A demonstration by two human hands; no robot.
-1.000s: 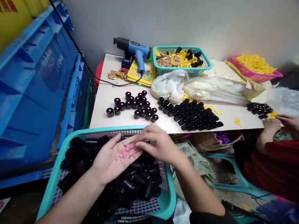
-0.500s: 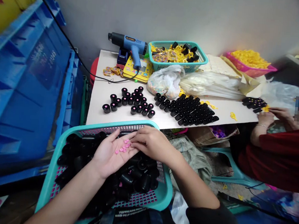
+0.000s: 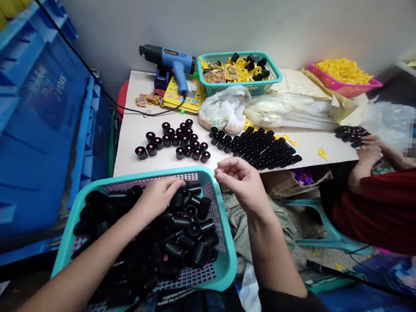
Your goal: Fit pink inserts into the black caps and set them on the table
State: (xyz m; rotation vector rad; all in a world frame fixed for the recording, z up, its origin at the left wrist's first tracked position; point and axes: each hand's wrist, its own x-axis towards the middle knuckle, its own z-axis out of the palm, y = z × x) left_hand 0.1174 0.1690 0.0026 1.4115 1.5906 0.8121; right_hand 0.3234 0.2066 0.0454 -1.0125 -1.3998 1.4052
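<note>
My left hand [image 3: 157, 197] is over the turquoise basket [image 3: 233, 258], palm down, fingers closed. Its fingertips touch or nearly touch a black cylindrical cap [image 3: 178, 199]; whether they grip it is hidden, and no pink discs show in this hand. My right hand [image 3: 244, 182] is raised past the basket's right rim, a small pink disc [image 3: 219, 172] pinched between thumb and finger. Loose black caps [image 3: 194, 228] fill the basket. On the table [image 3: 128, 125], several upright caps [image 3: 166, 139] bear pink discs on top; to their right stand dense rows of black caps [image 3: 263, 148].
A heat gun [image 3: 179, 66] rests at the table's back left, near a teal basket [image 3: 241, 86] of yellow parts and a plastic bag [image 3: 224, 111]. Blue crates [image 3: 33, 107] stand left. A co-worker's hands [image 3: 370, 150] work at right, below a pink basket [image 3: 345, 83].
My left hand has turned from palm up with pink discs showing to palm down over the caps. My right hand has left its palm and moved up and right, carrying a pink disc.
</note>
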